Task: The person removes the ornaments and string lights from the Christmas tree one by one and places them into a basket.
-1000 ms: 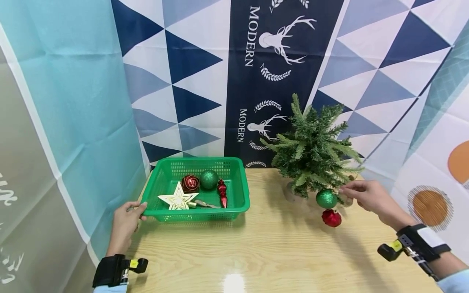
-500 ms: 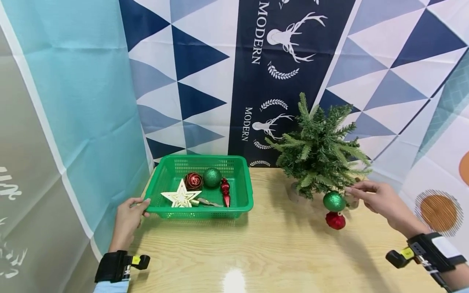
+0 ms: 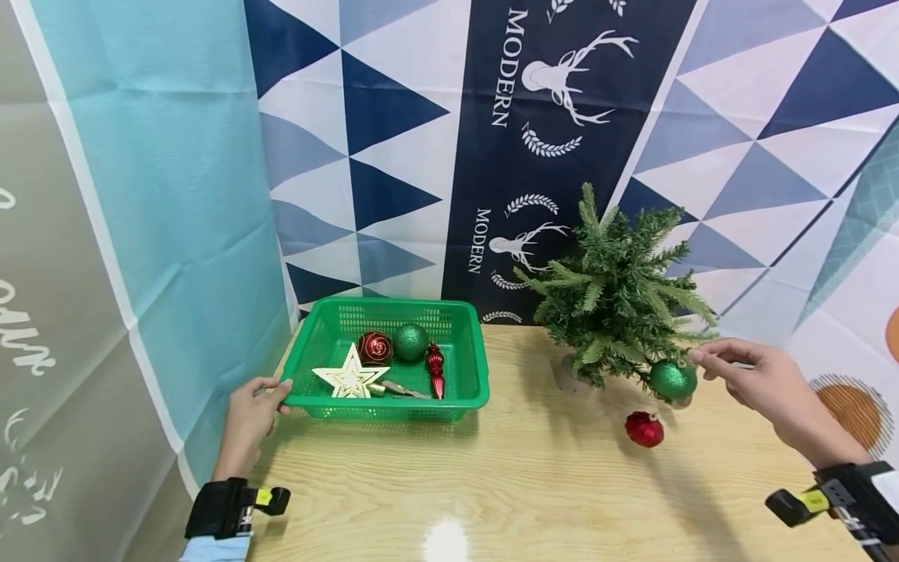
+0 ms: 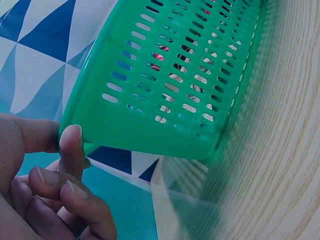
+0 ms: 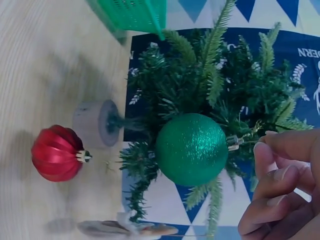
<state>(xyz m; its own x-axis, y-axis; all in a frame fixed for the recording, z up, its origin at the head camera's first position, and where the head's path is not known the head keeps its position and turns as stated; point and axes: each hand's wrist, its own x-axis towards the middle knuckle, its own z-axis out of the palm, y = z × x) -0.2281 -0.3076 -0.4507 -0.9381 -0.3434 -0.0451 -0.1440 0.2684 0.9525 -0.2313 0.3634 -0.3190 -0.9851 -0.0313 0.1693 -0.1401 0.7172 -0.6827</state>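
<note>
At the front left corner of a green plastic basket point(image 3: 389, 403), my left hand point(image 3: 251, 421) pinches the rim between thumb and forefinger. My right hand point(image 3: 762, 390) holds a glittery green Christmas ball point(image 3: 673, 380) by the thin loop at its metal cap, thumb against forefinger. The ball hangs in front of the lower right branches of a small artificial Christmas tree point(image 3: 618, 289). On the table below it lies a ribbed red ornament point(image 3: 644, 429). The right wrist view shows that red ornament's gold cap and the tree's round grey base point(image 5: 95, 123).
In the basket lie a gold star point(image 3: 351, 375), a dark red swirled ball point(image 3: 375, 348), a second green ball point(image 3: 410, 343), a red finial-shaped ornament point(image 3: 435, 371) and a clip-like piece point(image 3: 403, 389). Patterned cloth point(image 3: 393, 179) closes off the back and sides.
My right hand has moved right with the green ball, drawing it away from above the red ornament. My left hand keeps its grip on the basket rim. The head view has shifted slightly.
</note>
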